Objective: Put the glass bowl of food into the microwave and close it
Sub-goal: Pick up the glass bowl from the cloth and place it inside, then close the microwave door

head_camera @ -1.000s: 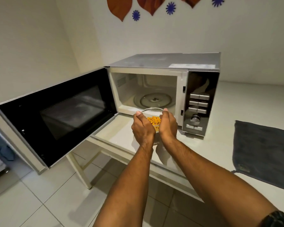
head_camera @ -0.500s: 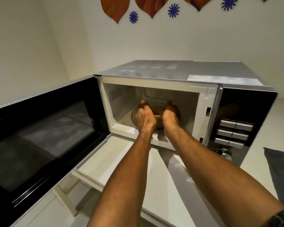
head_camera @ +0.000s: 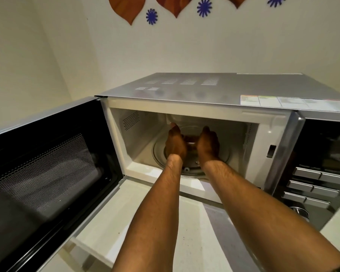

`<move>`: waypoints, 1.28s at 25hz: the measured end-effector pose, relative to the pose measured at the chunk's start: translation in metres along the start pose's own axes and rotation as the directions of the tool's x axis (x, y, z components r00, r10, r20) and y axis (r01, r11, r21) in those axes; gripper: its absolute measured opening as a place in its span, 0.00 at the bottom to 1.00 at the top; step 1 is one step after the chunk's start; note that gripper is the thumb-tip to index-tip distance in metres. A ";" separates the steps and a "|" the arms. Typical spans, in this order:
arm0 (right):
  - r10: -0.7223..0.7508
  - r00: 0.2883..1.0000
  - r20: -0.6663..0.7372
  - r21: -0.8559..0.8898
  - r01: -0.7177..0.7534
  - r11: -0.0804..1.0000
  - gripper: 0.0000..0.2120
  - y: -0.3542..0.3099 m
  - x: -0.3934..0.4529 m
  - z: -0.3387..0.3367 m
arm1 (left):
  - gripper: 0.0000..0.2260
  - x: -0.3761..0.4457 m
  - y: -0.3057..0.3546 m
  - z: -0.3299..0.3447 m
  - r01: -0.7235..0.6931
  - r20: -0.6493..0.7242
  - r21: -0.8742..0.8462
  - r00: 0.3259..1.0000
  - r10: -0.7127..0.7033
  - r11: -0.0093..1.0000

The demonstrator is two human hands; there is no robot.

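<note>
A silver microwave stands on a white table, its black door swung wide open to the left. Both my hands are inside the white cavity. My left hand and my right hand cup the two sides of the glass bowl, which is over the round glass turntable. Only a sliver of the bowl shows between my hands; its food is hidden. Whether the bowl rests on the turntable I cannot tell.
The control panel with silver buttons and a knob fills the microwave's right side. The white table runs beneath my forearms. Leaf and flower decorations hang on the wall behind.
My hands have carried the bowl from the table's front through the opening and deep into the cavity, over the turntable. My head has moved closer to the microwave.
</note>
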State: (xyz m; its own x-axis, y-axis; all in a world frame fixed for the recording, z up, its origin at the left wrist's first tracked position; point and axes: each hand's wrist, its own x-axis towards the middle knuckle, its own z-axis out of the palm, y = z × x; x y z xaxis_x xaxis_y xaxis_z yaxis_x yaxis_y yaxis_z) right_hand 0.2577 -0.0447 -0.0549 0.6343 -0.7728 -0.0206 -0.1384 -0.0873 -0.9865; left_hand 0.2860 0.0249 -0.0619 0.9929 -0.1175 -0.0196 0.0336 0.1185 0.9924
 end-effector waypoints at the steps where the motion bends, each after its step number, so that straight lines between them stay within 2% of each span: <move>1: -0.001 1.000 -0.010 -0.003 0.001 1.000 0.27 0.000 0.002 0.001 | 0.24 0.000 0.000 0.001 0.000 0.002 -0.011 1.000 0.000 1.000; 8: -0.009 0.999 -0.042 -0.018 0.008 1.000 0.30 0.004 -0.002 0.002 | 0.22 -0.005 0.004 0.002 -0.052 -0.060 0.075 0.997 0.057 0.996; 11: -0.060 0.992 -0.114 0.037 0.065 0.997 0.27 0.001 -0.016 -0.004 | 0.21 -0.015 0.006 -0.002 -0.193 -0.142 0.247 0.962 0.232 0.950; 13: -0.143 0.974 -0.174 0.058 0.155 0.986 0.25 0.001 -0.029 -0.006 | 0.21 -0.025 0.006 -0.009 -0.298 -0.196 0.324 0.907 0.372 0.898; 14: -0.150 0.973 -0.177 0.053 0.162 0.985 0.23 0.003 -0.039 -0.009 | 0.23 -0.034 0.005 -0.015 -0.340 -0.222 0.365 0.872 0.436 0.867; 15: -0.098 0.981 -0.165 0.072 0.111 0.991 0.22 0.008 -0.050 -0.012 | 0.23 -0.042 0.006 -0.022 -0.375 -0.230 0.410 0.840 0.492 0.831; 17: 0.099 0.990 -0.105 0.161 -0.081 0.984 0.12 0.016 -0.075 -0.018 | 0.19 -0.059 0.013 -0.034 -0.423 -0.194 0.529 0.784 0.590 0.736; 18: 0.125 0.987 -0.098 0.154 -0.109 0.982 0.07 0.019 -0.087 -0.023 | 0.17 -0.068 0.017 -0.041 -0.451 -0.159 0.583 0.752 0.640 0.675; 22: 0.015 0.986 -0.166 0.094 0.001 0.996 0.12 0.025 -0.124 -0.035 | 0.16 -0.102 0.039 -0.067 -0.584 0.047 0.705 0.604 0.795 0.403; 23: 0.015 0.988 -0.154 0.105 0.002 0.994 0.12 0.027 -0.134 -0.034 | 0.15 -0.111 0.046 -0.076 -0.584 0.095 0.743 0.575 0.813 0.326; 25: 0.016 0.994 -0.104 0.147 0.000 0.989 0.06 0.034 -0.162 -0.031 | 0.15 -0.128 0.062 -0.098 -0.531 0.196 0.835 0.530 0.825 0.143; 27: 0.044 0.999 -0.018 0.125 -0.041 0.991 0.07 0.040 -0.195 -0.025 | 0.15 -0.140 0.081 -0.123 -0.439 0.307 0.897 0.525 0.794 -0.057; 29: 0.085 0.992 0.096 0.102 -0.095 0.990 0.11 0.046 -0.221 -0.017 | 0.17 -0.148 0.100 -0.144 -0.340 0.378 0.917 0.564 0.734 -0.210; 32: 0.133 0.948 0.290 0.137 -0.179 0.974 0.12 0.048 -0.264 -0.002 | 0.22 -0.162 0.131 -0.175 -0.228 0.382 0.923 0.634 0.672 -0.310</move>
State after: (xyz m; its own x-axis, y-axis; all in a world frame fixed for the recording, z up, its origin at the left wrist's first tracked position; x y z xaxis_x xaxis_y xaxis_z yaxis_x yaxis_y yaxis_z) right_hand 0.0823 0.1541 -0.0964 0.8033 -0.5618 -0.1980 -0.1443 0.1389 -0.9797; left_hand 0.1494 0.2318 0.0499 0.6082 -0.3718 0.7013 -0.3424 -0.9200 -0.1907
